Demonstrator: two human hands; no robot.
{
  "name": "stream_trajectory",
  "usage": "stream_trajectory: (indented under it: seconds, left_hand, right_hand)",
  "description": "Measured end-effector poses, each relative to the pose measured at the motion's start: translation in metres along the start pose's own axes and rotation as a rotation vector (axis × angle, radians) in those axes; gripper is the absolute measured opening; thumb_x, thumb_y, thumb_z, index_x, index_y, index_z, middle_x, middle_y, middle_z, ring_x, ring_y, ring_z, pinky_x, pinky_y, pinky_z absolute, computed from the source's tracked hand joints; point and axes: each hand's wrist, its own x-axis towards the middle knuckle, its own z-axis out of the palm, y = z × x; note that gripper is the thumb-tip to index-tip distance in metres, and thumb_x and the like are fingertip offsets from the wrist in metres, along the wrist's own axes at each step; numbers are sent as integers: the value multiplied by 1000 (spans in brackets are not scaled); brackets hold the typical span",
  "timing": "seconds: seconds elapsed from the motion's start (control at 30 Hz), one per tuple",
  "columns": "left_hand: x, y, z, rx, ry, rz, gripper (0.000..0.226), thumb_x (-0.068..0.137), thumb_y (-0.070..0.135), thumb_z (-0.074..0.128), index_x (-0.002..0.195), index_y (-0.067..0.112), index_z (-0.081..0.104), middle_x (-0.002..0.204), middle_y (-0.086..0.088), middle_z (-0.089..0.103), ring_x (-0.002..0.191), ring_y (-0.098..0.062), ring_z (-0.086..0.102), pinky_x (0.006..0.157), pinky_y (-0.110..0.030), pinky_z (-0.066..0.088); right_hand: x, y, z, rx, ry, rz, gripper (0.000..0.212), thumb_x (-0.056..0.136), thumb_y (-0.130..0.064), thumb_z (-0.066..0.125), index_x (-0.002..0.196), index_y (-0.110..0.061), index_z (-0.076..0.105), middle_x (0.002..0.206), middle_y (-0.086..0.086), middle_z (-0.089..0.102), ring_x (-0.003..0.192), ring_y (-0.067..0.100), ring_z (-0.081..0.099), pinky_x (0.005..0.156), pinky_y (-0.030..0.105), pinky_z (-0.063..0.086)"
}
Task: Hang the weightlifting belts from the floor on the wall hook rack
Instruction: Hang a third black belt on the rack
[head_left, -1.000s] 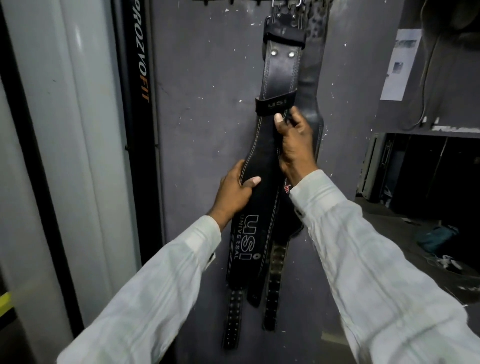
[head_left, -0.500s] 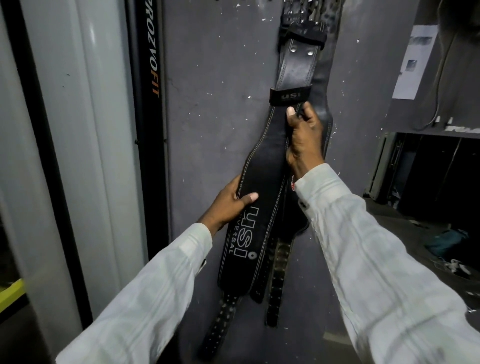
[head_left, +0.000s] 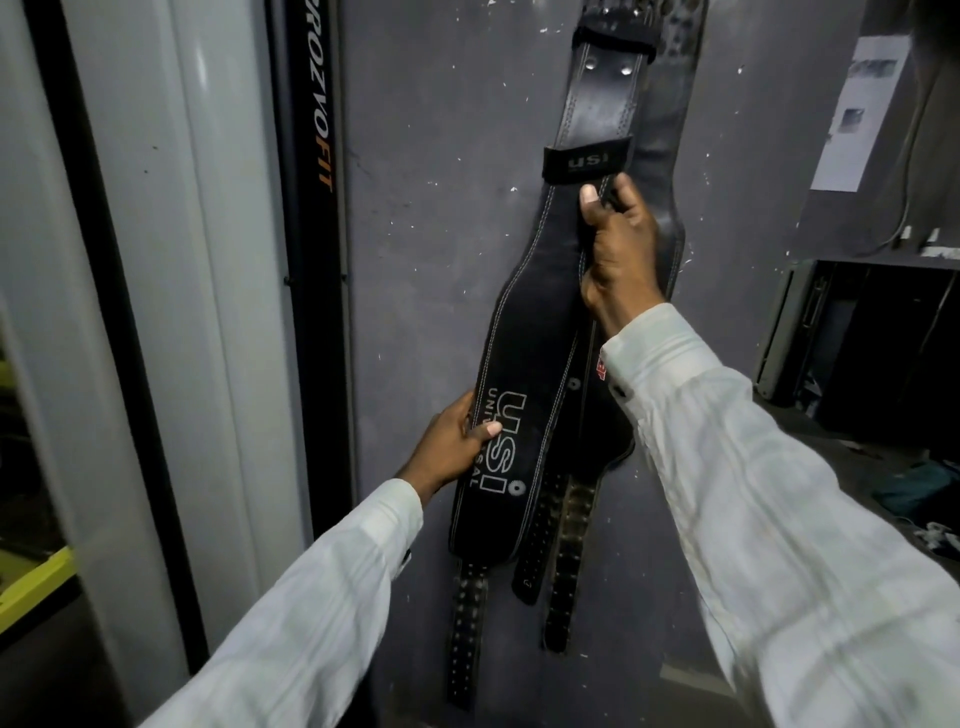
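A black leather weightlifting belt (head_left: 540, 322) printed "USI UNIVERSAL" hangs down the grey wall (head_left: 441, 208), its top running out of the frame. Behind it hang other black belts (head_left: 670, 171), their studded tails showing below. My right hand (head_left: 618, 254) is closed on the front belt's right edge just under its small "USI" loop (head_left: 584, 162). My left hand (head_left: 457, 447) grips the belt's left edge beside the printed logo, thumb on the face. The hook rack is out of view above.
A black upright marked "PROZVOFIT" (head_left: 311, 208) stands left of the wall, next to a white column (head_left: 208, 260). A paper sheet (head_left: 857, 109) is stuck on the right wall. Dark shelving (head_left: 857, 332) and clutter on the floor (head_left: 914, 488) lie to the right.
My left hand has slid down the belt's left edge to the logo and pulled the lower end leftward, so the belt hangs slanted. My right hand stays under the loop.
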Motion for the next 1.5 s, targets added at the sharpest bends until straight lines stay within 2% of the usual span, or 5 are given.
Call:
stream_trajectory:
  seconds: [0.47, 0.67, 0.87, 1.17, 1.5]
  left_hand:
    - [78, 179, -46, -552, 120, 148, 29, 103, 40, 45, 98, 16, 62, 62, 12, 62, 55, 0, 57, 59, -20, 46]
    - [111, 181, -43, -280, 440, 118, 14, 91, 10, 58, 96, 11, 71, 89, -2, 73, 81, -15, 69, 84, -36, 60]
    - [98, 170, -15, -367, 292, 169, 29, 93, -6, 48, 106, 12, 66, 106, -12, 71, 96, -22, 65, 98, -43, 53]
    - [95, 200, -27, -721, 261, 35, 29, 91, 3, 38, 76, 9, 63, 52, -1, 64, 46, -13, 59, 48, -19, 48]
    - [118, 184, -45, -433, 308, 3, 29, 90, 24, 71, 65, 10, 67, 73, -12, 68, 73, -26, 67, 85, -46, 59]
  right_hand:
    - [-49, 52, -7, -100, -232, 118, 39, 93, 4, 56, 132, 8, 52, 134, 30, 56, 128, 42, 53, 114, 53, 37]
    - [-43, 34, -22, -178, -120, 333, 12, 87, -10, 55, 85, -16, 65, 69, -5, 64, 64, 8, 58, 71, 27, 47]
    - [-1, -5, -8, -324, -147, 162, 24, 96, -31, 61, 106, -9, 62, 90, 3, 72, 74, 12, 69, 62, 25, 55]
    - [-2, 13, 3, -334, -174, 91, 36, 91, 5, 60, 122, -9, 50, 101, 8, 68, 82, 15, 68, 71, 30, 58]
    - [-12, 19, -10, -380, -202, 175, 51, 89, 8, 62, 127, -16, 37, 102, 11, 69, 82, 19, 67, 70, 33, 54]
